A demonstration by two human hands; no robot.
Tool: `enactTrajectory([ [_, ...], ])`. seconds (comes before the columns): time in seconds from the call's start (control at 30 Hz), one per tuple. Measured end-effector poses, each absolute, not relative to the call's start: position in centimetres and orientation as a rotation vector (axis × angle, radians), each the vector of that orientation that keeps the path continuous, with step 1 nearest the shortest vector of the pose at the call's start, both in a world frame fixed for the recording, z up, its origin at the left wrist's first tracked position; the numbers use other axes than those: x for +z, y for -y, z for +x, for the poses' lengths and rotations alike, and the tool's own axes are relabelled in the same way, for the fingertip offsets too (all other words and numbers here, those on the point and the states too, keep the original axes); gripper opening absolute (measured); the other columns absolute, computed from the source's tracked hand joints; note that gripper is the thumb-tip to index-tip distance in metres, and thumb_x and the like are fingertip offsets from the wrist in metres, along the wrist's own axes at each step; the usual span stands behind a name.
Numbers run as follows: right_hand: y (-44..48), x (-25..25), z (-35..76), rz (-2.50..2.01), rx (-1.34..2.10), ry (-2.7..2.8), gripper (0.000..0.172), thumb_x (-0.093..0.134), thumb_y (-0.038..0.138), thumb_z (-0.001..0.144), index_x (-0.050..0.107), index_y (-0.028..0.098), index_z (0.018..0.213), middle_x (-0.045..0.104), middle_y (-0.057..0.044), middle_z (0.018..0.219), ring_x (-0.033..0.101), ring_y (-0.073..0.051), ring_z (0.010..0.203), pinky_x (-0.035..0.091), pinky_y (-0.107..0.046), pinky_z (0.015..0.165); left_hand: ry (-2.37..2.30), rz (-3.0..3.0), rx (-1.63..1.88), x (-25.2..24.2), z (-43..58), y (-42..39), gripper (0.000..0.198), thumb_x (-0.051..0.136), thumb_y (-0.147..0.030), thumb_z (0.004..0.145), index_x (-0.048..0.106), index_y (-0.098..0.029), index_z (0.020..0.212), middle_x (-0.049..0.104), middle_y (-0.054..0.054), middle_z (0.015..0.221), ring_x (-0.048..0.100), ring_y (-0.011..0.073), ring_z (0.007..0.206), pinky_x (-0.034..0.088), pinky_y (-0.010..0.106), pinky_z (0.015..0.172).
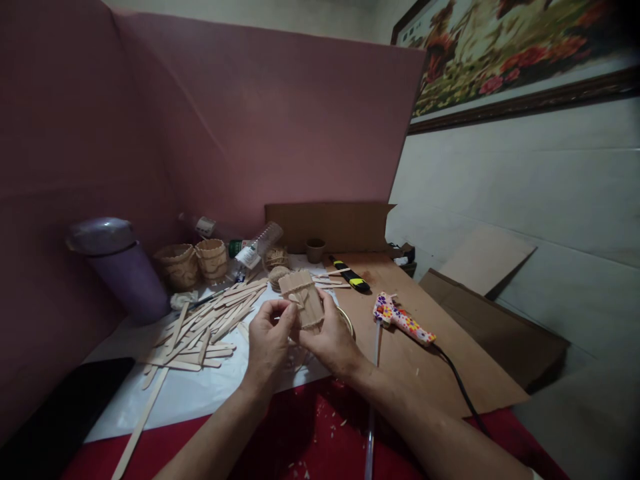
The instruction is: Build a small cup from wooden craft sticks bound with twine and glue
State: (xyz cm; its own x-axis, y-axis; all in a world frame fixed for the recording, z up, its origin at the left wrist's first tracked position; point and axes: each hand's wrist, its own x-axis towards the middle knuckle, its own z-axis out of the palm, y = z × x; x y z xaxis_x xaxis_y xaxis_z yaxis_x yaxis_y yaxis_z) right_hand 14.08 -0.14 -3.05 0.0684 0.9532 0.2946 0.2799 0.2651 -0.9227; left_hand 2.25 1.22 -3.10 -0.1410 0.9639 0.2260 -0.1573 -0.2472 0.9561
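Between my hands is a small craft-stick cup (314, 308), tilted, with twine along its edges and a raised light wooden decoration on its front. My right hand (333, 339) is wrapped round its right side and underside, thumb toward me. At its lower left, my left hand (273, 333) is closed, with thumb and index finger pinched against the cup near the decoration. Whether a smaller piece sits in that pinch is hidden. Just behind the right hand shows the curved rim of a gold-coloured ring (347, 322). A coiled twine disc (277, 277) lies behind the cup.
Loose craft sticks (200, 333) are piled at left on white sheeting. A flowered glue gun (403, 320) with a cord and a long glue stick (371, 427) lies right. Behind are a utility knife (353, 277), a small pot (315, 250), a plastic bottle (257, 250) and a purple tumbler (125, 280).
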Motion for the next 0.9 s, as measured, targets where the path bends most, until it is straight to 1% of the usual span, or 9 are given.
enactTrajectory([
  [0.1,0.1,-2.7,14.3,-1.12,0.857,1.411,0.065,0.07,0.034,0.073,0.043,0.016,0.129,0.063,-0.014,0.125,0.063,-0.027,0.113,0.05,-0.041,0.096,-1.034,1.213,1.579,-3.3,2.1,-1.3,0.025,0.073,-0.038,0.071,0.062,-0.016,0.075,0.06,-0.001,0.068,0.054,0.0127,0.064,0.044,0.025,0.062],
  [0.2,0.0,-2.5,14.4,-1.025,0.934,1.379,0.052,0.06,0.04,0.082,0.044,0.017,0.125,0.065,-0.012,0.124,0.064,-0.024,0.111,0.05,-0.037,0.094,-1.039,1.235,1.591,-3.1,2.1,-1.0,0.023,0.072,-0.036,0.072,0.062,-0.016,0.074,0.061,-0.001,0.067,0.055,0.0137,0.064,0.044,0.026,0.063],
  [0.33,0.1,-2.5,14.3,-1.034,0.926,1.366,0.046,0.057,0.04,0.085,0.046,0.017,0.122,0.067,-0.01,0.121,0.065,-0.022,0.108,0.052,-0.033,0.091,-1.058,1.256,1.618,-2.5,2.4,-0.7,0.022,0.072,-0.036,0.071,0.062,-0.016,0.072,0.06,0.0,0.065,0.054,0.0141,0.062,0.045,0.026,0.063],
  [0.43,0.3,-2.4,14.2,-1.098,0.882,1.387,0.042,0.057,0.039,0.086,0.048,0.018,0.121,0.068,-0.009,0.12,0.066,-0.022,0.107,0.052,-0.033,0.091,-1.067,1.237,1.64,-2.4,2.6,-0.5,0.022,0.072,-0.036,0.07,0.061,-0.016,0.07,0.06,0.0,0.066,0.054,0.0141,0.062,0.044,0.026,0.062],
  [0.6,0.4,-2.5,14.2,-1.135,0.828,1.402,0.042,0.057,0.04,0.088,0.048,0.019,0.122,0.067,-0.009,0.122,0.064,-0.022,0.111,0.05,-0.035,0.094,-1.048,1.19,1.625,-2.6,2.7,-0.5,0.023,0.073,-0.036,0.069,0.061,-0.017,0.072,0.059,-0.001,0.067,0.053,0.0135,0.063,0.044,0.026,0.061],
  [0.73,0.2,-3.0,14.4,-1.114,0.882,1.388,0.043,0.056,0.044,0.088,0.048,0.019,0.123,0.067,-0.009,0.121,0.066,-0.023,0.108,0.051,-0.036,0.092,-1.015,1.135,1.649,-2.4,2.5,-0.8,0.025,0.073,-0.038,0.071,0.062,-0.016,0.078,0.06,0.0,0.072,0.055,0.0136,0.068,0.045,0.026,0.066],
  [0.83,0.1,-3.2,14.5,-1.067,0.907,1.388,0.045,0.055,0.045,0.089,0.047,0.018,0.124,0.066,-0.01,0.122,0.065,-0.023,0.109,0.051,-0.036,0.092,-1.069,1.033,1.712,-2.0,2.4,-0.9,0.034,0.076,-0.041,0.067,0.063,-0.017,0.088,0.063,0.002,0.082,0.059,0.0162,0.078,0.046,0.027,0.072],
  [0.9,0.2,-3.2,14.4,-1.045,0.932,1.365,0.046,0.056,0.045,0.089,0.047,0.019,0.125,0.065,-0.01,0.124,0.064,-0.023,0.111,0.051,-0.036,0.093,-1.073,0.966,1.66,-1.8,2.4,-0.9,0.045,0.079,-0.042,0.062,0.062,-0.016,0.095,0.065,0.004,0.091,0.061,0.0184,0.085,0.047,0.029,0.075],
])
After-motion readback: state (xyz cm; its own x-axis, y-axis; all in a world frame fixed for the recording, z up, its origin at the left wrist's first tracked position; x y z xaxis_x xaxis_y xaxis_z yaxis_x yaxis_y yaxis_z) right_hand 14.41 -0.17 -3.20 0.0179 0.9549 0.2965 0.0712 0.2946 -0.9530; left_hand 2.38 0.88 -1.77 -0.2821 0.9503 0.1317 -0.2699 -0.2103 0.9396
